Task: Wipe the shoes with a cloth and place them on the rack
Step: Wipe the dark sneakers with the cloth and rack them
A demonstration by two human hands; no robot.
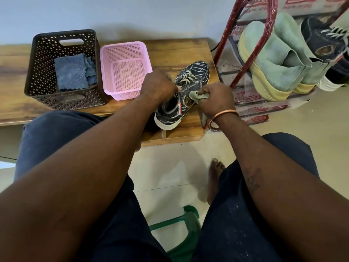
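A dark patterned sneaker (pixel 196 76) with pale laces stands on the low wooden table (pixel 170 52), toe pointing away from me. My left hand (pixel 158 86) grips its collar by the laces. My right hand (pixel 215 99) holds a crumpled pale green cloth (pixel 196 95) against the shoe's right side. The red-framed shoe rack (pixel 251 59) stands to the right, holding a pair of light green shoes (pixel 272 59) and a matching dark sneaker (pixel 324 44).
A brown perforated basket (pixel 37 72) with folded blue cloths (pixel 73 72) sits at the table's left, an empty pink basket (pixel 105 59) beside it. My knees flank the table edge. A green stool (pixel 177 224) is under me, and a bare foot (pixel 215 176) rests on the tiled floor.
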